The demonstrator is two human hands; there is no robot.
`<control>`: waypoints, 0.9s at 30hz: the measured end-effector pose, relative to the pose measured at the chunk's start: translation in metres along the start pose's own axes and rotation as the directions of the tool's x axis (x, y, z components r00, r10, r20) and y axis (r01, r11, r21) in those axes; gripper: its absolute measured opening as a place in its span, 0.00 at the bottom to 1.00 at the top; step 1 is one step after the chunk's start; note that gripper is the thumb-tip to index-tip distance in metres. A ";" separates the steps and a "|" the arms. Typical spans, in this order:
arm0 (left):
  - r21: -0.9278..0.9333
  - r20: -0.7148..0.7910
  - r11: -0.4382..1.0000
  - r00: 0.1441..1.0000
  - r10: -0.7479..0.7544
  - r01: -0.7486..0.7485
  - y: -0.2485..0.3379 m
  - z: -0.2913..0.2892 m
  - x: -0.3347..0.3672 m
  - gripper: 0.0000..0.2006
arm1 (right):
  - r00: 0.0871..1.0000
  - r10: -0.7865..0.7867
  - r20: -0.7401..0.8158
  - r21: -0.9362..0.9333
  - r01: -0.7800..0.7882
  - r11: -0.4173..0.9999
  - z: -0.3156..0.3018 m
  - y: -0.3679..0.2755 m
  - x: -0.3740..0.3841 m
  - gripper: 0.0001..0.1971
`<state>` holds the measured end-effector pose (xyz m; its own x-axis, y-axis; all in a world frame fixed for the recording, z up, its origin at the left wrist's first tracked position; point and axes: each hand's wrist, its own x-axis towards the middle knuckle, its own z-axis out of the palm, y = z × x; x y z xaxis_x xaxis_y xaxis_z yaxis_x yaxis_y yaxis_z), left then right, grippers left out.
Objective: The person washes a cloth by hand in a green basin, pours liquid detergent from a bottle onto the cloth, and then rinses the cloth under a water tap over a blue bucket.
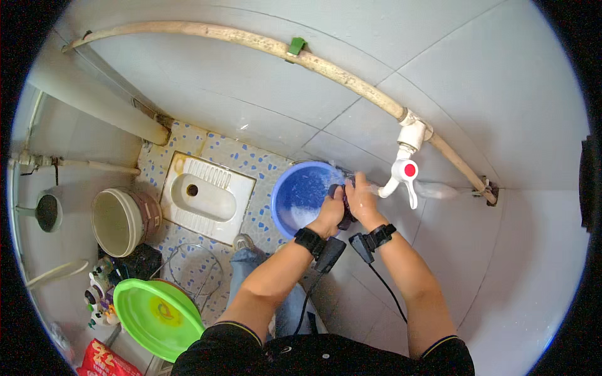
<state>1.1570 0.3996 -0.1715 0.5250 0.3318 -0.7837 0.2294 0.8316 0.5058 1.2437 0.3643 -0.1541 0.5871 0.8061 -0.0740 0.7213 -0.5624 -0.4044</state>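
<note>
Both hands are at the right side of a blue basin, which holds water with white foam. My left hand closes round a dark, soft-looking item whose kind I cannot make out. Against its other side my right hand grips the same item, fingers curled at the top. Water from the white tap splashes by the right hand. The tap has a red dot and a lever handle. Black bands with cabled boxes sit on both wrists.
A white squat toilet is set in the blue-flecked tiled floor. To the left stand a pale bucket and a bright green basin, with a wire stand nearby. A beige pipe crosses the wall above. A red bag lies lower left.
</note>
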 end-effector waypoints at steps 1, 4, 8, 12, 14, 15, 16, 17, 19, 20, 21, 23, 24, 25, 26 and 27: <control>-0.148 0.084 0.987 0.994 0.076 -0.063 0.000 -0.001 -0.003 0.22 | 1.000 0.016 0.011 -0.101 -0.014 0.995 -0.001 0.001 0.004 0.11; -0.063 0.169 0.991 0.977 0.127 -0.117 -0.008 -0.006 0.005 0.20 | 0.980 -0.192 -0.058 0.143 0.198 0.970 0.002 0.049 0.004 0.11; -0.386 0.206 0.922 0.973 0.103 -0.016 0.007 -0.039 0.012 0.17 | 0.935 0.259 0.244 0.553 -0.353 0.755 -0.014 0.018 -0.006 0.15; -0.305 0.245 0.952 0.968 0.057 0.021 0.017 -0.060 0.013 0.14 | 0.749 0.110 0.654 0.491 -0.531 0.691 -0.027 0.037 -0.005 0.24; -0.286 0.251 0.958 0.965 0.079 -0.004 0.014 -0.070 0.015 0.11 | 0.671 0.141 0.728 0.343 -0.534 0.773 -0.043 0.011 -0.001 0.24; -0.237 0.199 0.971 0.978 0.070 -0.022 0.012 -0.073 0.019 0.11 | 0.682 0.104 0.724 0.351 -0.495 0.795 -0.040 0.012 0.001 0.22; -0.237 0.199 0.971 0.977 0.072 -0.023 0.010 -0.077 0.023 0.11 | 0.683 0.104 0.723 0.352 -0.494 0.795 -0.042 0.013 0.002 0.22; -0.049 0.080 0.992 0.989 0.122 -0.118 0.007 -0.082 0.026 0.11 | 0.779 0.112 0.616 0.353 -0.400 0.846 -0.045 0.012 0.001 0.21; 0.122 -0.069 0.968 0.971 0.229 -0.220 0.003 -0.089 0.032 0.11 | 0.850 0.174 0.497 0.346 -0.378 0.859 -0.041 0.021 0.002 0.18; 0.071 -0.062 0.966 0.965 0.253 -0.249 -0.002 -0.093 0.039 0.12 | 0.851 0.174 0.496 0.344 -0.376 0.860 -0.038 0.027 0.004 0.18; 0.135 -0.099 0.968 0.970 0.224 -0.210 0.008 -0.089 0.029 0.12 | 0.901 0.096 0.423 0.340 -0.256 0.905 -0.037 0.030 0.005 0.18; 0.197 -0.135 0.966 0.972 0.194 -0.166 0.008 -0.087 0.031 0.13 | 0.913 0.071 0.401 0.380 -0.237 0.894 -0.036 0.032 0.003 0.17; 0.092 -0.129 0.979 0.972 0.194 -0.183 -0.007 -0.100 0.048 0.14 | 0.911 0.048 0.409 0.392 -0.223 0.893 -0.036 0.015 0.004 0.17; -0.013 -0.102 0.981 0.977 0.189 -0.192 -0.010 -0.101 0.052 0.15 | 0.911 0.059 0.407 0.452 -0.257 0.854 -0.040 0.003 0.003 0.17; -0.014 -0.107 0.981 0.976 0.190 -0.193 -0.015 -0.100 0.054 0.15 | 0.911 0.069 0.407 0.510 -0.289 0.810 -0.040 -0.003 0.002 0.18; -0.278 0.042 0.958 0.996 0.076 -0.062 -0.011 -0.081 0.045 0.15 | 0.894 0.084 0.440 0.573 -0.352 0.740 -0.038 0.003 0.003 0.15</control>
<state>1.1120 0.4414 -0.2409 0.5752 0.3752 -0.7269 -0.0407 0.9006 0.4327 1.2617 0.3580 -0.1212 0.4232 0.7547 -0.5013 0.1165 -0.5940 -0.7960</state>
